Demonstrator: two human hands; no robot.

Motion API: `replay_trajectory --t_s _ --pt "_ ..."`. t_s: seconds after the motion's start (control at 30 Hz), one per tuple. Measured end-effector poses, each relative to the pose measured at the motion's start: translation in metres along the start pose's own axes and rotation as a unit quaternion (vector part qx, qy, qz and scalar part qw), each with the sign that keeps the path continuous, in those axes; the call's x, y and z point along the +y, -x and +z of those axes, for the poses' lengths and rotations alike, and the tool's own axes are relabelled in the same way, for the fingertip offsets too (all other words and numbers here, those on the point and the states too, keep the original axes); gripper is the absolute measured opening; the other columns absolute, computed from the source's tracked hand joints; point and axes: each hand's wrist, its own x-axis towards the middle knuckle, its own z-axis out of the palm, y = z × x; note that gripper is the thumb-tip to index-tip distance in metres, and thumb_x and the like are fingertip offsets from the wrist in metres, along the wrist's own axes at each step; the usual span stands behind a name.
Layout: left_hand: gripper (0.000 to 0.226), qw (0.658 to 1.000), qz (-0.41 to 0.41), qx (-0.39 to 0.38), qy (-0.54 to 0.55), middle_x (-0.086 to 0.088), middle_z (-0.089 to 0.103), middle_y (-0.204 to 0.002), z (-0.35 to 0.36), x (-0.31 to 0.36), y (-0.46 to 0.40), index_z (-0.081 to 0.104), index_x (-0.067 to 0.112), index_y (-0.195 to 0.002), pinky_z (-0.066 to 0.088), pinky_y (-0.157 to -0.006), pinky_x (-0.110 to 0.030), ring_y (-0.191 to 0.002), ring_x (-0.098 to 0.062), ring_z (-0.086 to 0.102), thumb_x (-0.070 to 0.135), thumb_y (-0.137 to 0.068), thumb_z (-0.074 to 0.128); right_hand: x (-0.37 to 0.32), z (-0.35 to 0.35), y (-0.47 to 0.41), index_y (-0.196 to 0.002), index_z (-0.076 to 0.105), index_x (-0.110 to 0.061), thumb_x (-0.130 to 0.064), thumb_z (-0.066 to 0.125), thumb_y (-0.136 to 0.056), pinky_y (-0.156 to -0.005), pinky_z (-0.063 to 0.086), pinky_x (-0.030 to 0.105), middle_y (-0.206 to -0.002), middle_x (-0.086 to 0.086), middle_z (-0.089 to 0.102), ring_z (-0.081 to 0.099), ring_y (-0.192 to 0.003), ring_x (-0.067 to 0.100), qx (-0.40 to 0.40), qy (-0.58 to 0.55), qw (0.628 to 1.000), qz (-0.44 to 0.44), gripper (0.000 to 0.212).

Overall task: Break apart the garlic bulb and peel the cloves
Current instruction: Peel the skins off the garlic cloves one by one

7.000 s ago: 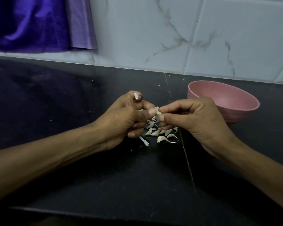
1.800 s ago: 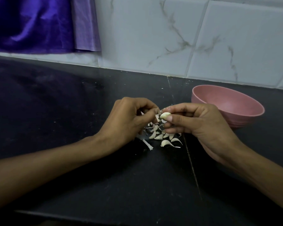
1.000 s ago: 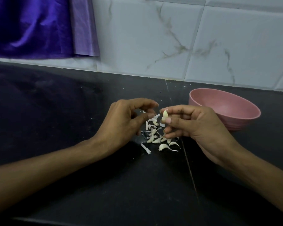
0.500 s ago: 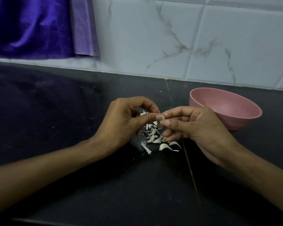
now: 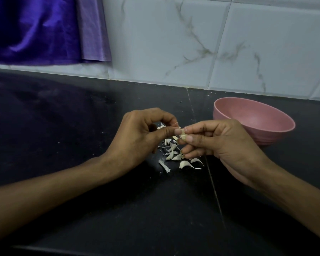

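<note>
Both hands pinch one garlic clove [image 5: 182, 136] above scattered peels [image 5: 175, 154] on the black counter [image 5: 81, 126]; right hand [image 5: 220, 143], left hand [image 5: 142, 137].

Left hand [image 5: 137, 137] thumb back on the garlic clove [image 5: 182, 136], meeting the right hand [image 5: 216, 141] fingertips; a second ago the hands were apart, clove upright in the right pinch alone. Clove now mostly hidden between the fingertips.

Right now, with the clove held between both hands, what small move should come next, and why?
Probably the left hand should pull the skin off the clove, while the right hand keeps its pinch: both thumbs meet on it, above the peel pile.
</note>
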Motion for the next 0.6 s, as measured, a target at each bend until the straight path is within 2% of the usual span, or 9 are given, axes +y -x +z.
replay_trajectory --t_s 0.13,0.23,0.37,0.47,0.6 --pt "0.010 0.999 0.017 -0.009 -0.037 0.023 0.059 -0.065 0.0009 -0.0038 -0.0008 0.066 0.022 -0.078 0.032 -0.046 -0.009 -0.041 -0.002 0.041 0.022 -0.085 0.073 0.0001 0.0004 0.0008 -0.097 0.071 0.005 -0.006 0.070 -0.072 -0.059 0.058 0.024 -0.083 0.018 0.074 0.071 -0.065 0.021 0.000 -0.005 1.000 0.003 0.027" --pt "0.010 0.998 0.030 -0.012 -0.061 0.015 0.061 -0.075 0.0011 -0.0070 -0.0010 0.066 0.020 -0.082 0.034 -0.052 -0.009 -0.046 -0.003 0.044 0.028 -0.087 0.069 0.0001 0.0010 0.0007 -0.095 0.071 0.003 -0.008 0.070 -0.071 -0.058 0.058 0.023 -0.084 0.020 0.074 0.071 -0.064 0.021 0.001 -0.017 1.000 0.008 0.026" --pt "0.012 0.995 0.048 -0.021 -0.084 0.013 0.061 -0.080 0.0034 -0.0073 0.0006 0.064 0.019 -0.086 0.040 -0.056 -0.016 -0.055 -0.008 0.051 0.030 -0.089 0.063 -0.0012 0.0023 0.0001 -0.093 0.071 0.001 -0.010 0.069 -0.074 -0.059 0.059 0.025 -0.089 0.017 0.075 0.070 -0.064 0.018 0.001 -0.037 0.999 0.013 0.022" --pt "0.013 0.993 0.062 -0.030 -0.092 0.010 0.062 -0.083 0.0046 -0.0067 0.0023 0.064 0.016 -0.089 0.044 -0.054 -0.025 -0.057 -0.015 0.055 0.029 -0.090 0.064 -0.0027 -0.0001 -0.0006 -0.095 0.070 0.000 -0.011 0.068 -0.074 -0.060 0.060 0.025 -0.084 0.014 0.076 0.071 -0.064 0.018 0.017 -0.048 0.999 0.013 0.024" --pt "0.011 0.996 0.036 -0.024 -0.080 0.019 0.059 -0.068 0.0032 -0.0068 0.0027 0.062 0.018 -0.088 0.034 -0.048 -0.012 -0.044 -0.006 0.043 0.025 -0.089 0.070 -0.0016 -0.0033 -0.0016 -0.101 0.070 0.001 -0.008 0.068 -0.078 -0.065 0.060 0.025 -0.090 0.017 0.076 0.072 -0.071 0.020 0.022 -0.038 0.999 0.010 0.024"
